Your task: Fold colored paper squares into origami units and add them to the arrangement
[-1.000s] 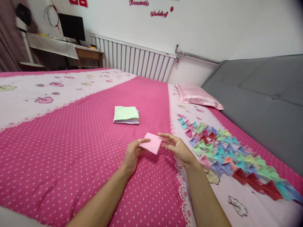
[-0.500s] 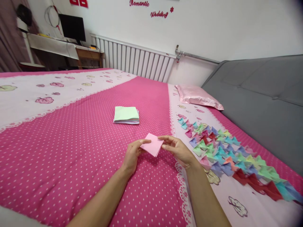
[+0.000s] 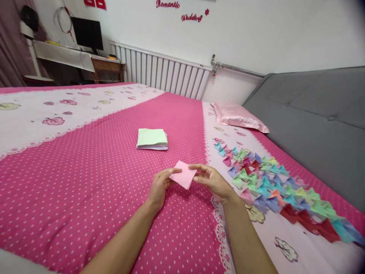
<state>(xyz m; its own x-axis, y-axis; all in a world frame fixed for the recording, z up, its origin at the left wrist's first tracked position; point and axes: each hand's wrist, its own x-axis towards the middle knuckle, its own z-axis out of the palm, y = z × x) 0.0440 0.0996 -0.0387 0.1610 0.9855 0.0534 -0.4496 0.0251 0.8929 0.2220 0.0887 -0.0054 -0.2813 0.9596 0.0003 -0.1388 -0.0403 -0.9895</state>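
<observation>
A small pink paper square [image 3: 184, 176] hovers just above the pink dotted bedspread [image 3: 94, 182], held between both hands. My left hand [image 3: 159, 188] pinches its left corner with thumb and fingers. My right hand [image 3: 213, 182] pinches the right edge, fingers curled round it. Beyond the hands lies a stack of coloured paper squares [image 3: 151, 138] with a light green sheet on top. To the right, several folded paper shapes [image 3: 265, 179] in green, blue, pink, purple and red lie in rows on the white strip of the bedspread.
A pink satin pillow [image 3: 239, 116] lies at the head of the bed beside a grey padded headboard [image 3: 313, 121]. A white radiator [image 3: 162, 72] runs along the far wall. A desk with a dark monitor [image 3: 87, 33] stands at the back left.
My right hand has closed its fingers onto the right edge of the pink paper; one second ago they were spread beside it. The left hand has hardly moved.
</observation>
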